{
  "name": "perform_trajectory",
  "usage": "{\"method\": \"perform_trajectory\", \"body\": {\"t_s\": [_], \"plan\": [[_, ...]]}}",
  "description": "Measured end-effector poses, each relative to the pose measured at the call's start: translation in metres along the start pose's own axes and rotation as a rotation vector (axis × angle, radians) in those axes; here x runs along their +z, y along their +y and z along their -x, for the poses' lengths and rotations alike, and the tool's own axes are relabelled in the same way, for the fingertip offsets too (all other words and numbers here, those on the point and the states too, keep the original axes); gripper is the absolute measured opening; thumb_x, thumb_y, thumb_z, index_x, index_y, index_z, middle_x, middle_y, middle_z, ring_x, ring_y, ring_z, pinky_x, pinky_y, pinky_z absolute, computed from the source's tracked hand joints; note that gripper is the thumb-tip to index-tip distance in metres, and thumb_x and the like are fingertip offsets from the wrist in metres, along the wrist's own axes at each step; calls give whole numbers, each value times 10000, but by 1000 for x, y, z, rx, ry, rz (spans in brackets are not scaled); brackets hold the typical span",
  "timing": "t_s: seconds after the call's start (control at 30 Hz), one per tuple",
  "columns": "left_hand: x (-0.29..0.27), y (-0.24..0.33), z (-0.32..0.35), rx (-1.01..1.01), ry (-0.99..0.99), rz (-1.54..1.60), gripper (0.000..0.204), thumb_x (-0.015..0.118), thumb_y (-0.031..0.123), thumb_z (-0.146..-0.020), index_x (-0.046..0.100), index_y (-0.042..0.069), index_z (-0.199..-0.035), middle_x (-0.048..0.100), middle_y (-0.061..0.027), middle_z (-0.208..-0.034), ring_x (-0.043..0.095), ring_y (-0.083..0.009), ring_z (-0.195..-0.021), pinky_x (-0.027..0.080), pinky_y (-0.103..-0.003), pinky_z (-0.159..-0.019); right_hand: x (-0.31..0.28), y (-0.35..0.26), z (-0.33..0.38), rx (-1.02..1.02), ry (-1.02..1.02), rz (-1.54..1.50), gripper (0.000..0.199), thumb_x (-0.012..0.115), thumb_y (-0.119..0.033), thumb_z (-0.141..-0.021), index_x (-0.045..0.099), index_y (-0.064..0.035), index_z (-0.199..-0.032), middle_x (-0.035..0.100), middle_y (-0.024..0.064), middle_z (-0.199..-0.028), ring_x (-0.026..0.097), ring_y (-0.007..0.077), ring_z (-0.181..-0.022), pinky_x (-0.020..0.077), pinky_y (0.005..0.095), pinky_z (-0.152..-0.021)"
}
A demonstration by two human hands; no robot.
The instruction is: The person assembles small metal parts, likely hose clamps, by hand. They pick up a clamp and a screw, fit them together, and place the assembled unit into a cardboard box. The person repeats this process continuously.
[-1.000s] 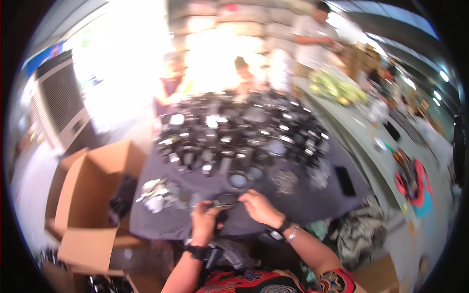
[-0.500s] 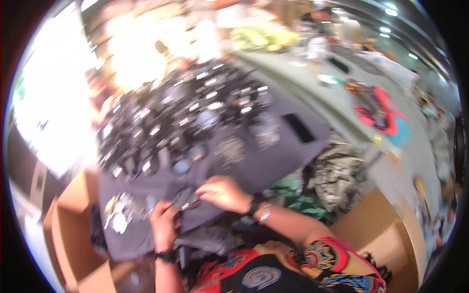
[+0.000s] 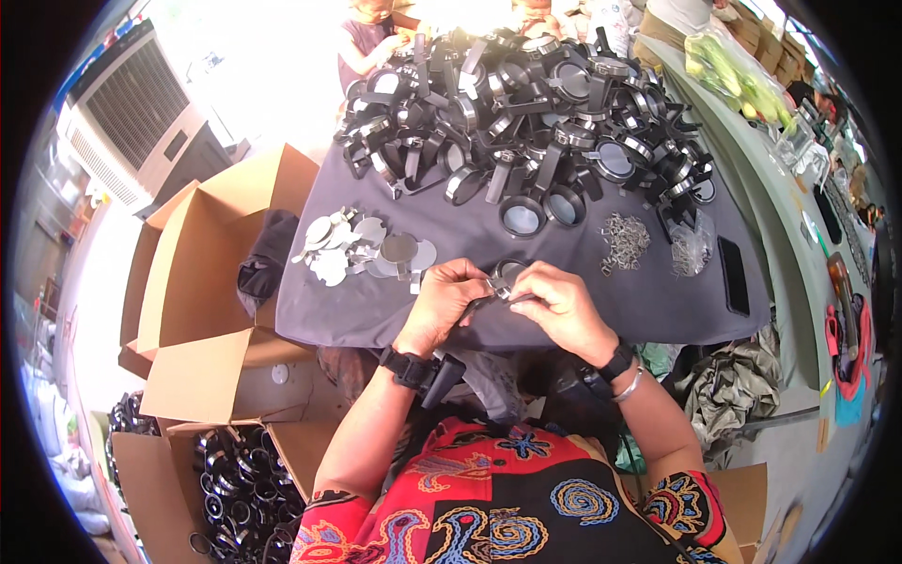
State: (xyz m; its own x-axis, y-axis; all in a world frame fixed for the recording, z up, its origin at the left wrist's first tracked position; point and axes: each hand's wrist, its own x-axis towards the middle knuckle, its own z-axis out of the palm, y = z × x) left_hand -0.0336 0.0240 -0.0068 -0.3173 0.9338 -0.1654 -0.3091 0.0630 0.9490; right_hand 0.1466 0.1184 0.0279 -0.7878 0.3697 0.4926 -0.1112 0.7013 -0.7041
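Observation:
Near the front of the grey-covered table (image 3: pixel 366 315), a black round-framed part (image 3: pixel 507 273) with a shiny metal clasp sits between my hands. My left hand (image 3: pixel 440 303) pinches its left side by the clasp, thumb and fingers closed. From the other side, my right hand (image 3: pixel 566 308) grips the same part with thumb and forefinger; its other fingers curl. Just beyond lie two similar round black parts (image 3: pixel 521 218) with pale faces. A scatter of silvery discs (image 3: pixel 338 246) is left of my hands, and a heap of small metal clips (image 3: pixel 624 242) is to the right.
A large pile of black round-framed parts (image 3: pixel 498 122) covers the table's far half. At right are a clear plastic bag (image 3: pixel 692 244) and a black phone (image 3: pixel 733 275). Open cartons (image 3: pixel 202 273) stand at left, one holding black rings (image 3: pixel 240 493). Another person (image 3: pixel 371 42) is beyond the pile.
The view has swung left and steadied, so table and hands appear farther right. My hands have drawn together, and both now grip the round-framed part.

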Motion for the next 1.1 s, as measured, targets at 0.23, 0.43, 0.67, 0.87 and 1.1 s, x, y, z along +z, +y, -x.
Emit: {"method": "perform_trajectory", "body": {"t_s": [0.23, 0.43, 0.67, 0.87, 1.1], "plan": [[4, 4, 11, 69, 49, -148, 55, 642, 46, -851, 615, 48, -804, 572, 16, -637, 446, -32, -438, 338, -205, -379, 10, 5, -11, -119, 22, 216, 203, 713, -43, -774, 592, -29, -937, 653, 124, -916, 634, 324, -841, 513, 406, -734], [-1, -20, 17, 413, -7, -420, 149, 642, 42, -809, 571, -13, -928, 624, -35, -800, 538, -59, -774, 468, -253, -669, 3, 0, -22, -100, -55, 211, 195, 731, -36, -744, 591, -33, -880, 662, 112, -858, 650, 314, -784, 521, 392, -665], [5, -14, 16, 676, 113, -786, 288, 742, 181, -792, 565, 9, -940, 591, -147, -645, 611, -332, -580, 470, -371, -525, -5, 1, -41, -48, -185, 229, 154, 729, -60, -737, 613, -44, -837, 634, 81, -774, 640, 281, -700, 504, 373, -605], [2, -15, 15, 675, 127, -784, 256, 737, 182, -804, 577, 18, -918, 576, -134, -603, 598, -316, -543, 453, -366, -496, -12, 3, -70, 7, -402, 153, 129, 711, -123, -766, 612, -47, -800, 624, 74, -722, 631, 269, -652, 483, 364, -573], [4, -12, 11, 671, 145, -774, 261, 728, 205, -816, 573, 22, -921, 586, -140, -615, 611, -319, -558, 459, -373, -503, -8, 2, -59, 23, -270, 180, 133, 717, -113, -759, 622, -36, -811, 633, 81, -732, 634, 266, -645, 481, 360, -568]]}}
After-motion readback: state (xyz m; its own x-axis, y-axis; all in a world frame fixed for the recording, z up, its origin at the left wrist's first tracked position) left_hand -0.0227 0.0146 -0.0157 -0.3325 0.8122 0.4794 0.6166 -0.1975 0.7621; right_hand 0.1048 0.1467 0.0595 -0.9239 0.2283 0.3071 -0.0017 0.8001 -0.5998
